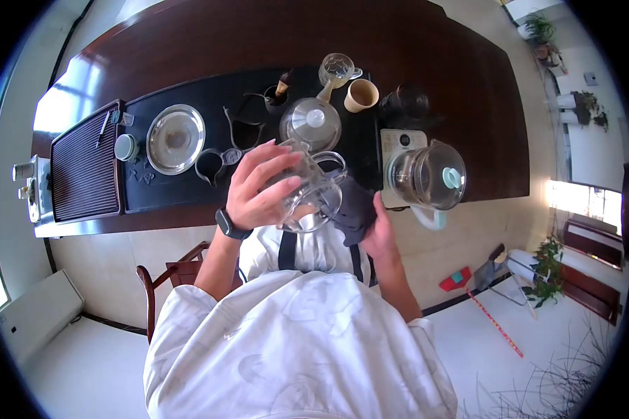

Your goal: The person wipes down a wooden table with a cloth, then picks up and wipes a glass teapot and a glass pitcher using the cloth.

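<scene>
My left hand is wrapped round a clear glass pitcher, which is tilted in front of my body above the table's front edge. A glass handle shows on its right side. A dark grey cloth is bunched in my right hand, with the thumb pointing up along its edge. The cloth lies close against the right side of the pitcher; whether they touch is hard to tell. Just beyond the pitcher stands a teapot with a metallic-looking lid.
A glass kettle sits on a white heating base to the right. Behind are a paper cup and a glass mug. A round metal tray, a lidded jar and a slatted tea tray are leftward. A wooden chair stands behind left.
</scene>
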A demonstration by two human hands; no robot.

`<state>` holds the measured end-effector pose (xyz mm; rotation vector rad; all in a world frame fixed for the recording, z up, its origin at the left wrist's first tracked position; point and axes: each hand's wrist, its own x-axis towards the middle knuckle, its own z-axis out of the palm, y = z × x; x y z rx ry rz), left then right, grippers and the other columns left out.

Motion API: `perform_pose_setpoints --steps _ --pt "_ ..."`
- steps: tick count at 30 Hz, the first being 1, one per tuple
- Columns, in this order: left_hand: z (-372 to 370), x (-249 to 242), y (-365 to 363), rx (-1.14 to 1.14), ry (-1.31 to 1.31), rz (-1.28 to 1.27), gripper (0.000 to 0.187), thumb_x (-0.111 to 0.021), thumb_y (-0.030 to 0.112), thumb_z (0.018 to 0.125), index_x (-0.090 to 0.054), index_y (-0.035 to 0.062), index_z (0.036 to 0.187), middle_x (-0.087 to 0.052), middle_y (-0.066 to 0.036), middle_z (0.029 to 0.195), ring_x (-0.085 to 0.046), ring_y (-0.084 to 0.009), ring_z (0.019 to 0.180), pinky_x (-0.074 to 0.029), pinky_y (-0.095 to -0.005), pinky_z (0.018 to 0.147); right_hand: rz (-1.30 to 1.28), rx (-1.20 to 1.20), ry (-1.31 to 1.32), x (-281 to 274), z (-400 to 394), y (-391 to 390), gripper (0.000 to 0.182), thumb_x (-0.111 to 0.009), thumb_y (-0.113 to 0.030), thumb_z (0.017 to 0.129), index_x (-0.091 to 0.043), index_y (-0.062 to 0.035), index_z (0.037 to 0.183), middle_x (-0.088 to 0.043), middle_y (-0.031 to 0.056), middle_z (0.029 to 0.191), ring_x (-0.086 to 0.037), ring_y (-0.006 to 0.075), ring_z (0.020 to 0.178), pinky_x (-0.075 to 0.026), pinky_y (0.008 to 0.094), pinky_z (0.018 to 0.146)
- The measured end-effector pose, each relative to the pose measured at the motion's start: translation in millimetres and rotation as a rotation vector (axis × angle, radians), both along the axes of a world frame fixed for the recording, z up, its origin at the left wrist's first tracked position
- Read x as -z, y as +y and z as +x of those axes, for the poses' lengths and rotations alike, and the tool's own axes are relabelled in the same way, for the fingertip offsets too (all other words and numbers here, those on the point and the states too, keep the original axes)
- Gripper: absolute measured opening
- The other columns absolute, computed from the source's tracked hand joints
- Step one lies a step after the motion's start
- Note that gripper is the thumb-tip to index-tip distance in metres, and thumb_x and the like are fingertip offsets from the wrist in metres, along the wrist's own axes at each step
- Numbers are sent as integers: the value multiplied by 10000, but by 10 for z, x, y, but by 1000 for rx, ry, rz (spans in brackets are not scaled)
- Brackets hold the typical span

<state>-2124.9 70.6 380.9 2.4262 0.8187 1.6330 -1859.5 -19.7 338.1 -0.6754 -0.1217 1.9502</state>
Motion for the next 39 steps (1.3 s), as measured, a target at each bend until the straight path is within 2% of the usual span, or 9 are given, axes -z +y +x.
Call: perform_pose_setpoints --steps 6,12,17,22,25,28,32,36,39 --pt "4 -175 14 -44 223 -168 678 -882 347 657 -617 126 1241 -639 -119 1232 -616 -343 1110 -508 -487 972 196 195 -314 -692 -89 -156 582 -447 -455 1036 -497 1 1394 -588 145 1360 -577 266 1232 -444 450 1047" --pt "223 -424 89 123 493 -153 842 -864 315 590 -556 243 1371 -603 -59 1273 -597 -282 1148 -557 -433 913 1116 -411 -1665 -1018 -307 203 437 -783 -301 803 -652 -7 1099 -656 154 873 -644 354 806 -516 466 773" --pt "339 -456 206 237 573 -103 822 -862 299 615 -548 238 1372 -589 -84 1277 -587 -274 1155 -559 -426 922 994 -570 -1763 -844 -300 324 322 -776 -214 825 -679 10 1035 -679 182 899 -666 385 802 -529 438 695" --pt "196 -418 268 374 418 -458 813 -883 275 642 -540 163 1371 -558 -105 1334 -543 -307 1215 -521 -447 981 859 -193 -1523 -1007 -295 315 211 -811 -122 788 -694 24 885 -667 154 752 -653 317 645 -528 374 632" --pt "59 -212 230 400 33 -558 1016 -927 284 608 -414 124 1470 -450 -183 1443 -429 -341 1349 -425 -466 1084 676 -75 -1338 -874 -321 207 232 -833 -123 774 -710 21 909 -689 164 793 -672 285 668 -527 339 647" --pt "179 67 -73 639 -799 -1261 1026 -781 487 768 -231 104 1545 -310 -191 1540 -384 -338 1395 -427 -521 1078 577 -37 -1209 -796 -346 137 238 -827 -129 790 -716 15 943 -716 130 816 -679 207 706 -523 316 671" --pt "248 49 -189 574 -613 -1217 601 -536 308 921 -392 37 1438 -449 -191 1425 -444 -328 1335 -371 -462 1094 727 -244 -1382 -784 -360 102 233 -815 -163 816 -721 -5 959 -728 90 817 -674 161 705 -518 306 684" --pt "340 -158 -158 611 -455 -925 399 -535 246 870 -619 -2 1171 -535 -170 1216 -487 -311 1244 -376 -454 1070 961 -348 -1340 -656 -346 54 327 -731 -151 852 -613 -27 1131 -670 187 1022 -655 379 932 -505 455 808" --pt "375 -211 -56 643 -388 -785 346 -562 244 783 -692 36 1027 -620 -126 1083 -558 -297 1108 -421 -416 1003 997 -401 -1298 -758 -407 9 397 -693 -122 874 -550 -26 1231 -628 181 1105 -617 375 1018 -484 451 878"
